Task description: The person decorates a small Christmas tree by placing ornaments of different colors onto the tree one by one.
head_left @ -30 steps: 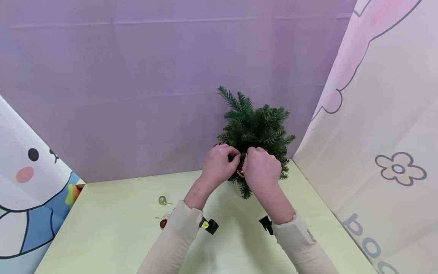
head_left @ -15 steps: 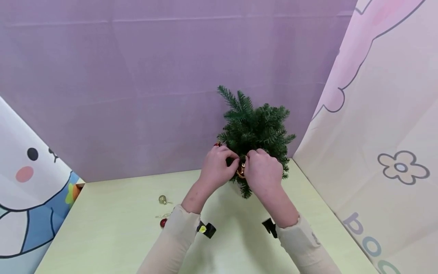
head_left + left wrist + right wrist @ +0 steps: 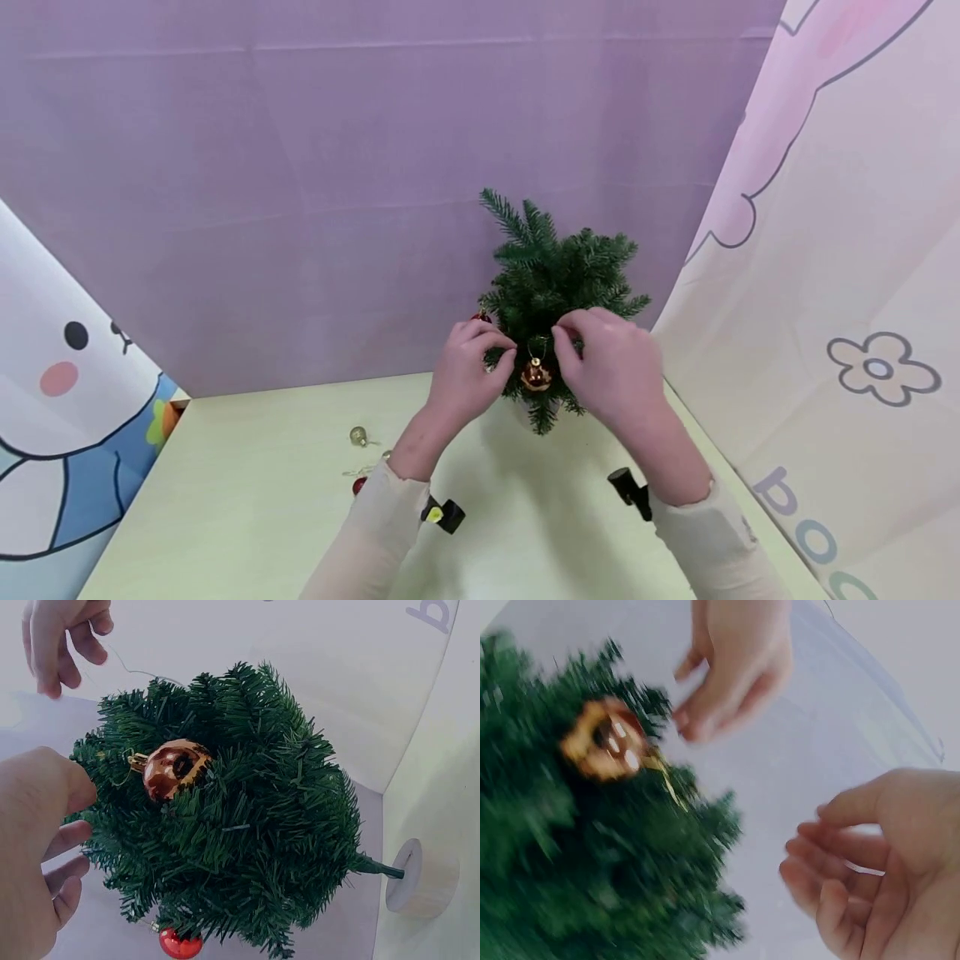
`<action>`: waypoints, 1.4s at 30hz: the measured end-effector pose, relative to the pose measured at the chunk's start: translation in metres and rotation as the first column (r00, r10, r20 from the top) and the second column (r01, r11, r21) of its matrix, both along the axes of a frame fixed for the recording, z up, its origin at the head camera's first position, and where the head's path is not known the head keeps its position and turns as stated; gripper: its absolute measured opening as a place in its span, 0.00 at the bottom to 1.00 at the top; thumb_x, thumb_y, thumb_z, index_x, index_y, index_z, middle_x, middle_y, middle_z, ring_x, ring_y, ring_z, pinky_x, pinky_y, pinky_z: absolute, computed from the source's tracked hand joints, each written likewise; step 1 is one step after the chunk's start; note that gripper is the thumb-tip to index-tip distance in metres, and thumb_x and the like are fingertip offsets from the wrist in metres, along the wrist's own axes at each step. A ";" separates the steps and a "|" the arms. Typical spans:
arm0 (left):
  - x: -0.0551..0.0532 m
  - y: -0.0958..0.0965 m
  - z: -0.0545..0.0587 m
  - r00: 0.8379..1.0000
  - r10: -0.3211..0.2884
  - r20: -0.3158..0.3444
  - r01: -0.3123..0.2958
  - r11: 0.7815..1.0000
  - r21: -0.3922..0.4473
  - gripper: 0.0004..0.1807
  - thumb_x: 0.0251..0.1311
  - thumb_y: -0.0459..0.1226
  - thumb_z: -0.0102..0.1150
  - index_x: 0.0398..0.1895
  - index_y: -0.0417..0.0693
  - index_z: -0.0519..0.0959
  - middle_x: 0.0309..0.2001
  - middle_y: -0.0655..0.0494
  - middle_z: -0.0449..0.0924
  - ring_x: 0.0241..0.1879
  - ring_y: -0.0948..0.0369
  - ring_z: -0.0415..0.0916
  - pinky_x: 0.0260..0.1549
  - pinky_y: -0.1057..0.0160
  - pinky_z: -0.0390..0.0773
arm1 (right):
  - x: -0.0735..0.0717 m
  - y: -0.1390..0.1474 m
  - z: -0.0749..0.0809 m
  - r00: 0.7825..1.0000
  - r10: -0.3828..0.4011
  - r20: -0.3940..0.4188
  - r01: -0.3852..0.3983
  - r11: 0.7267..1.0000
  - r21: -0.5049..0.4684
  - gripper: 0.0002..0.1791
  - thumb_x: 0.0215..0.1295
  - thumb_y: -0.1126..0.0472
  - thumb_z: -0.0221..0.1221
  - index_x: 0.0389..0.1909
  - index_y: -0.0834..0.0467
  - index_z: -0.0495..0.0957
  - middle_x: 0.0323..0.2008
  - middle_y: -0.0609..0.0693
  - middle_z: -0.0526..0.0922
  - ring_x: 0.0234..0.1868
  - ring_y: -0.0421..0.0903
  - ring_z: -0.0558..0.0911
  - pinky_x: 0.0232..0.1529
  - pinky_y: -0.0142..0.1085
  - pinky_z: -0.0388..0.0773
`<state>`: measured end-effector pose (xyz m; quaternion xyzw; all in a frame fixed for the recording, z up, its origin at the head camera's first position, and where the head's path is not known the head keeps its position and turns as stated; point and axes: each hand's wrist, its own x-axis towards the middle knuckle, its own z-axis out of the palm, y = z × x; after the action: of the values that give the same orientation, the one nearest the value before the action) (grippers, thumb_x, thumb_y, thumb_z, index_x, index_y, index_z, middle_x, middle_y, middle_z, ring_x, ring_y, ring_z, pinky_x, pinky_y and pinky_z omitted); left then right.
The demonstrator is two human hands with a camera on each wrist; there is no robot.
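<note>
A small green Christmas tree (image 3: pixel 558 275) stands near the back of the table. A shiny copper-coloured bauble (image 3: pixel 536 375) hangs by its gold loop on the front branches, between my two hands. My left hand (image 3: pixel 468 371) is at the left side of the foliage, fingers bent and thumb near the index finger, nothing visible in its grasp. In the right wrist view my right hand (image 3: pixel 877 870) is loosely curled and holds nothing, apart from the branches. A red bauble (image 3: pixel 181 943) hangs on another branch, partly behind my left hand in the head view.
Left on the table (image 3: pixel 262 500) lie a small gold bauble (image 3: pixel 358 436) and a red bauble (image 3: pixel 360 485), the latter partly behind the left sleeve. The tree's pale round base (image 3: pixel 416 881) shows in the left wrist view. Purple fabric (image 3: pixel 337 208) rises behind; a printed panel (image 3: pixel 847 292) borders the right.
My right hand has drawn away from the copper bauble to the right, leaving it hanging in plain view. My left hand has shifted slightly left.
</note>
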<state>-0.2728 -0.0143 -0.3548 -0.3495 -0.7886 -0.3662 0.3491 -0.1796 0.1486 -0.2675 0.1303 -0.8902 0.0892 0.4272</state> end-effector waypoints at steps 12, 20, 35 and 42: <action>0.006 -0.042 -0.033 0.993 0.008 0.119 -0.020 0.994 0.105 0.03 0.52 0.42 0.58 0.30 0.58 0.81 0.32 0.70 0.73 0.38 0.68 0.68 0.37 0.64 0.69 | -0.021 0.043 0.049 0.984 0.147 -0.097 -0.157 0.982 -0.107 0.09 0.56 0.55 0.55 0.26 0.55 0.80 0.28 0.45 0.79 0.22 0.39 0.76 0.19 0.32 0.68; 0.001 -0.088 -0.077 0.953 0.090 0.289 -0.123 0.988 0.095 0.03 0.51 0.41 0.60 0.29 0.60 0.80 0.32 0.70 0.74 0.36 0.67 0.70 0.24 0.64 0.71 | -0.054 0.059 0.055 0.977 0.212 0.030 -0.203 0.961 -0.188 0.11 0.56 0.52 0.56 0.35 0.54 0.79 0.39 0.45 0.76 0.23 0.40 0.72 0.33 0.36 0.68; 0.009 -0.190 -0.155 0.781 0.191 0.595 -0.294 0.952 0.080 0.05 0.53 0.42 0.59 0.32 0.56 0.79 0.34 0.65 0.75 0.38 0.62 0.70 0.36 0.56 0.71 | -0.122 0.104 0.045 0.852 0.357 0.382 -0.221 0.908 -0.357 0.25 0.59 0.39 0.48 0.59 0.36 0.62 0.62 0.40 0.58 0.62 0.45 0.56 0.55 0.54 0.54; 0.020 -0.229 -0.182 0.713 0.281 0.643 -0.380 0.925 0.017 0.07 0.54 0.44 0.58 0.33 0.54 0.80 0.35 0.61 0.77 0.37 0.61 0.71 0.36 0.58 0.69 | -0.132 0.105 0.032 0.849 0.372 0.376 -0.229 0.900 -0.372 0.25 0.58 0.39 0.49 0.58 0.39 0.66 0.59 0.44 0.64 0.60 0.48 0.60 0.54 0.54 0.55</action>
<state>-0.2528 -0.2438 -0.5368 -0.0329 -0.8794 -0.4505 0.1503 -0.3116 0.2534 -0.2350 0.1766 -0.9055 0.3228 0.2114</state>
